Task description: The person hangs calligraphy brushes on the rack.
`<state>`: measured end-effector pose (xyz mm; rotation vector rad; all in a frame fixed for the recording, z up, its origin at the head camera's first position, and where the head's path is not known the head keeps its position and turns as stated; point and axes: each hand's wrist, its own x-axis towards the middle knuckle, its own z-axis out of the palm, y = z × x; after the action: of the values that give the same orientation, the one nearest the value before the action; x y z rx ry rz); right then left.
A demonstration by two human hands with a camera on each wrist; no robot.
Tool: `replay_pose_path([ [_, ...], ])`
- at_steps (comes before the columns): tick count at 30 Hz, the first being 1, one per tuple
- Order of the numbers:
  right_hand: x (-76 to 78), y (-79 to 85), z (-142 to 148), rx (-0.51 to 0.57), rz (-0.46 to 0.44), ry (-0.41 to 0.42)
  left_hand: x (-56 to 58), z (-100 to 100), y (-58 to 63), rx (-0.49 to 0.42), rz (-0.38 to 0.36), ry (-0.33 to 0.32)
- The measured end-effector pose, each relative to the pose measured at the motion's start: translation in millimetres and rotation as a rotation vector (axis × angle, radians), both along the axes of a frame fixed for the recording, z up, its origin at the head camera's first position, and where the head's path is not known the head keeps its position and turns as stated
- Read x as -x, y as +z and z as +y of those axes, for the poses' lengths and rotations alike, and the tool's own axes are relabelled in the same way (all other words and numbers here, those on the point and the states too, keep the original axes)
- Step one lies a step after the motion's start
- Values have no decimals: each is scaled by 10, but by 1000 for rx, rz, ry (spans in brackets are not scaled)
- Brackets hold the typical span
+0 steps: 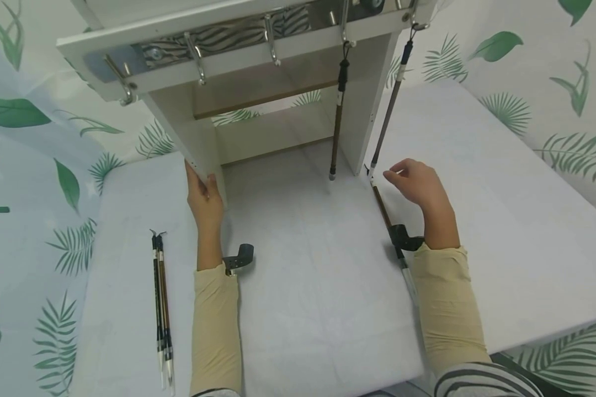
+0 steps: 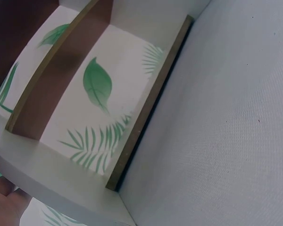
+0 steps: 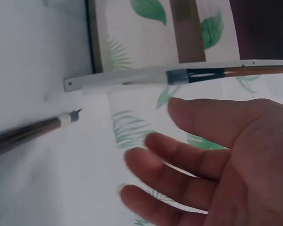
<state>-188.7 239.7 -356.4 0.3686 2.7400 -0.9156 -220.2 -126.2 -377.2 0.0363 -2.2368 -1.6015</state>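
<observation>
My left hand (image 1: 206,204) grips the left side panel (image 1: 181,124) of a white wooden rack, thumb on the inner face and fingers round the outside. A calligraphy brush (image 1: 391,105) hangs tip down from the rack's rightmost hook, its tip in a pale cap. Just right of its lower end is my right hand (image 1: 419,184), fingers loosely bent and holding nothing; the right wrist view has the hanging brush (image 3: 236,72) beyond the thumb. Another brush (image 1: 338,116) hangs one hook further left. Below my right hand a brush (image 1: 382,207) lies on the table, partly hidden by the wrist camera.
Two more brushes (image 1: 163,286) lie side by side on the white-covered table (image 1: 318,275), left of my left forearm. Several metal hooks (image 1: 196,58) line the rack's top front rail, with a zebra-striped strip behind them. Leaf-patterned cloth (image 1: 506,49) surrounds the table.
</observation>
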Motion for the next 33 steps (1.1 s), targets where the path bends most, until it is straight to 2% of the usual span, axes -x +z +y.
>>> replay_pose_path([
  [6,33,-79,20,-126,-143,100,11,-17,-26,-3,-1,2],
  [11,42,-122,4,-215,-202,118,27,-25,-56,-1,2,5],
  [15,44,-171,-20,-226,-246,134,55,-35,-88,-5,9,2],
  [22,71,-259,-79,-239,-262,157,207,-111,-302,11,42,8],
  [29,87,-284,-77,-238,-261,159,247,-131,-350,26,50,8],
  [33,100,-298,-77,-224,-273,155,223,-117,-314,22,35,13],
])
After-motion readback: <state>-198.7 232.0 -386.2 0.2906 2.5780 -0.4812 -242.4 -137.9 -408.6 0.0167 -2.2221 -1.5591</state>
